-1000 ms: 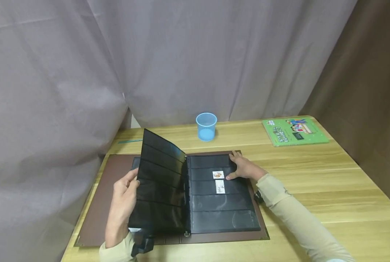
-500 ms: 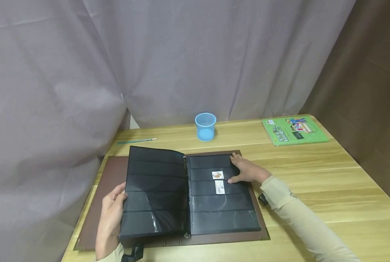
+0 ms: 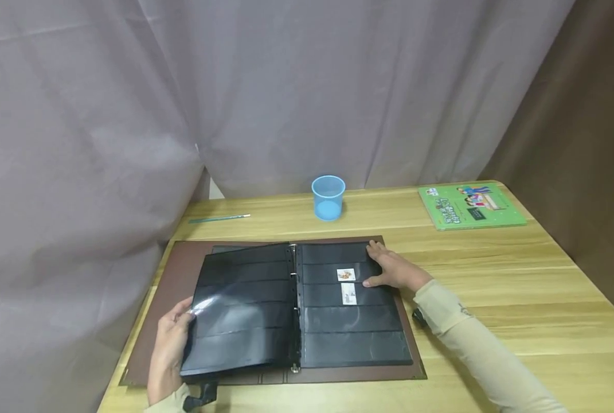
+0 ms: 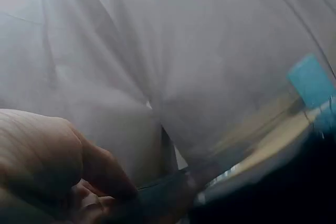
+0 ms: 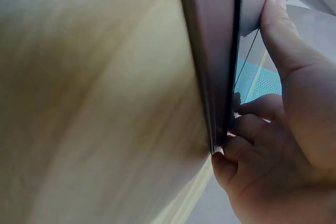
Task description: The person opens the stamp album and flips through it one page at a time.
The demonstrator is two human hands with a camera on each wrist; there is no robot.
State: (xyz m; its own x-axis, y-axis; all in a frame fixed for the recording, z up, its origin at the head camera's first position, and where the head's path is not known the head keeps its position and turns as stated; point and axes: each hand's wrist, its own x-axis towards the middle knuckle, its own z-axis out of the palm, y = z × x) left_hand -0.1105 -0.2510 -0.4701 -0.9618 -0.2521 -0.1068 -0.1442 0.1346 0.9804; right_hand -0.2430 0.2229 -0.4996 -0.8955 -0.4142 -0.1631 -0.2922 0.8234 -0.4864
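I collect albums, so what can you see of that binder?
The binder lies open on the table: a brown cover under black, glossy, plastic-looking pages with horizontal strips, joined by metal rings. Two small cards show on the right page. The left hand holds the left page's outer edge, which looks slightly raised; the right hand rests on the right page's edge.

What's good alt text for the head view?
A left hand holds a black page of an open brown album; the right hand rests on the facing page beside two stamp-like cards. Behind: a pencil, blue cup, green book.
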